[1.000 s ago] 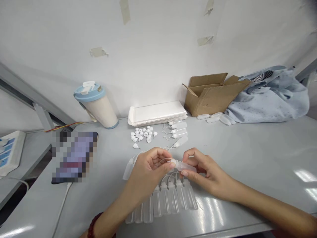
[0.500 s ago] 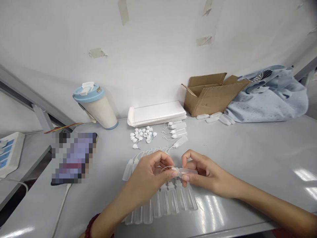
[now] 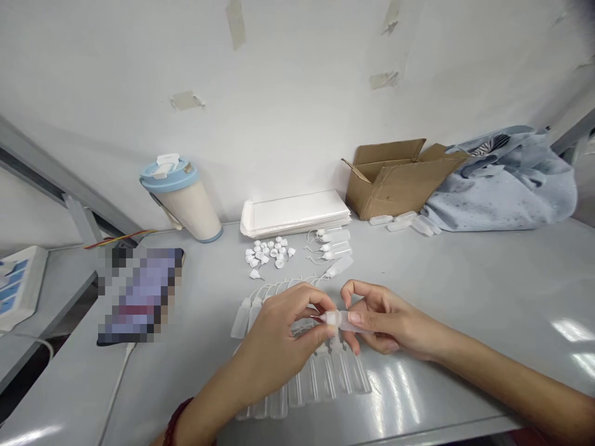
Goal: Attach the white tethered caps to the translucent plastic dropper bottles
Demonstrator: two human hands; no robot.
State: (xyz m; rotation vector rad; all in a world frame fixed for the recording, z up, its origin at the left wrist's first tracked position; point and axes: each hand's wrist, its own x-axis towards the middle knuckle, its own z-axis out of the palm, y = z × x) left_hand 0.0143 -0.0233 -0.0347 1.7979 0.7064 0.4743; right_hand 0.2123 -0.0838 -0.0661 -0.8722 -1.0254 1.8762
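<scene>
A small clear plastic squeeze bottle (image 3: 349, 323) lies sideways between my two hands, its white needle-tip cap (image 3: 331, 318) pointing left. My left hand (image 3: 290, 328) pinches the cap with thumb and fingertips. Around the bottle's body, my right hand (image 3: 383, 319) is closed, thumb on top. Beneath and behind the hands, several like bottles (image 3: 320, 375) lie in rows on the grey table, partly hidden by my left hand and forearm. Loose white caps (image 3: 264, 251) are heaped beyond the left hand. More capped bottles (image 3: 337, 248) with thin curved tails lie right of them.
White flat packs (image 3: 295, 214) are stacked against the wall. An open cardboard box (image 3: 395, 186) and a blue cloth bag (image 3: 506, 186) stand back right, with loose bottles (image 3: 404, 221) before them. A tumbler (image 3: 186, 198) and a cabled phone (image 3: 144, 297) are at left.
Both hands have shifted their grip on the bottle and cap. My right thumb now lies higher along the bottle, near its neck. The things on the table have stayed put.
</scene>
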